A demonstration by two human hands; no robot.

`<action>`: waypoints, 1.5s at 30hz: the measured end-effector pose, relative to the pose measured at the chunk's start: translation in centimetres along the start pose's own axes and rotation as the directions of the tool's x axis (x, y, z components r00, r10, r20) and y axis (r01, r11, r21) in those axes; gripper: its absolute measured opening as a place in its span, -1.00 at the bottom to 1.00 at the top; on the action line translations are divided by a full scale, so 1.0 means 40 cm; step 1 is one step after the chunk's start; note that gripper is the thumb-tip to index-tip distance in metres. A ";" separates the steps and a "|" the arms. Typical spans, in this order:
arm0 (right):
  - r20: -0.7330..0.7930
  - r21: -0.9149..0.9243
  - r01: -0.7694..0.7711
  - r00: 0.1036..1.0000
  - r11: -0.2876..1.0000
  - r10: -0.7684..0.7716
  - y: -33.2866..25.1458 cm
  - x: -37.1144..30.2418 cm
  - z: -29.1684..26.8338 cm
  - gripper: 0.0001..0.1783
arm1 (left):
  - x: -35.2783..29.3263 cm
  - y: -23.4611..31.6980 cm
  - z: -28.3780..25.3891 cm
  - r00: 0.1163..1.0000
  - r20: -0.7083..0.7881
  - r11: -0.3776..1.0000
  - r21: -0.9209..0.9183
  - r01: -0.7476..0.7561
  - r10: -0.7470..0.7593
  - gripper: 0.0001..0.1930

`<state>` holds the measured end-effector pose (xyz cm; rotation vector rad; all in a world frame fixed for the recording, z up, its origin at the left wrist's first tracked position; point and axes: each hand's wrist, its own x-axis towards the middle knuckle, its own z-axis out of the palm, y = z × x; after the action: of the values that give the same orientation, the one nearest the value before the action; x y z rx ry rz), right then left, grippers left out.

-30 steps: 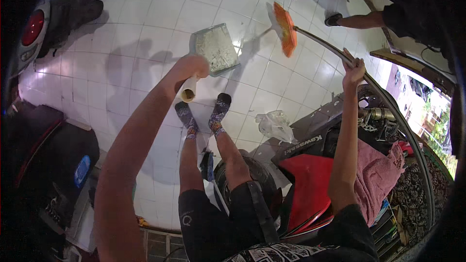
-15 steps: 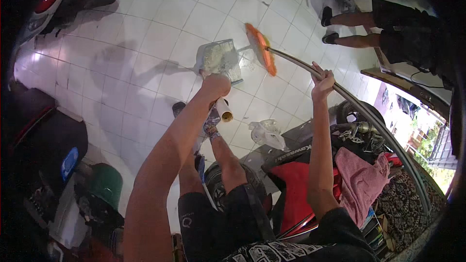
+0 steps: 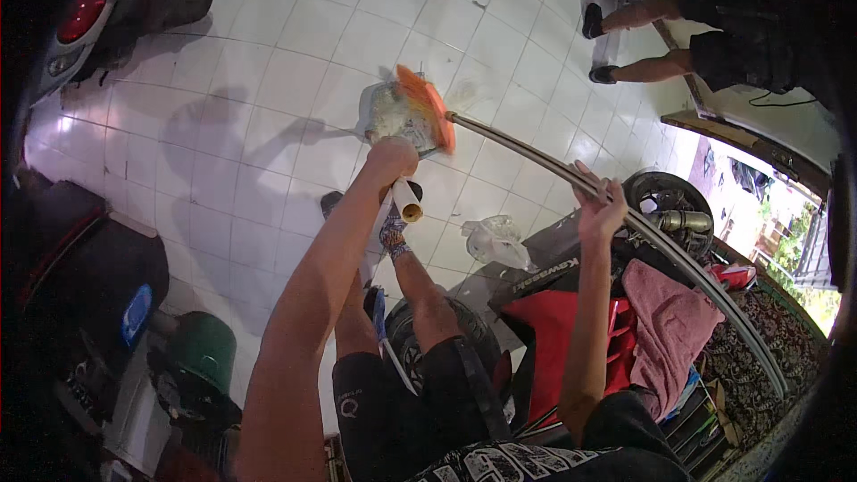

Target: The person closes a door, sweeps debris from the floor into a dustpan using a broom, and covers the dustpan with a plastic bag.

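Note:
My left hand is closed round the pale tube handle of a dustpan; the handle's hollow end points back toward me. The pan lies on the white tiled floor, its inside greyish and dirty-looking. Against its right side, overlapping the pan, is the orange bristle head of a broom, slightly blurred. My right hand grips the broom's long metal pole partway along, thumb and fingers about it. The pole runs on behind the hand toward the lower right.
A crumpled clear plastic bag lies near my feet. A red and black motorcycle with a pink towel stands at right. Left are a green bucket and another vehicle. Another person's legs show at upper right.
The broom head has moved left, from beside the dustpan to overlapping its right part. My right hand has shifted slightly right and down with the pole. My left hand has barely moved.

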<state>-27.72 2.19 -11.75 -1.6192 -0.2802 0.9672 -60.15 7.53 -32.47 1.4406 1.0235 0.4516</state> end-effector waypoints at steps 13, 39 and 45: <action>-0.050 -0.071 0.198 0.978 0.978 -0.202 -0.340 0.098 -0.094 -0.57 | -0.001 0.027 0.004 0.996 0.067 0.982 0.172 -0.074 0.064 -0.94; 0.074 -0.159 0.383 0.924 0.910 -0.376 0.181 0.173 0.183 -0.56 | -0.114 0.070 -0.012 0.970 0.184 0.665 0.747 -0.034 -0.157 -0.94; 0.041 -0.070 0.145 0.989 0.987 -0.142 0.182 0.046 0.173 -0.58 | -0.143 0.006 0.008 0.999 0.029 0.870 0.493 0.025 -0.045 -0.91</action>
<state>-33.74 6.05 -19.04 -1.6253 -0.4549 0.8850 -62.87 2.84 -30.58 1.8721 1.1841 0.1312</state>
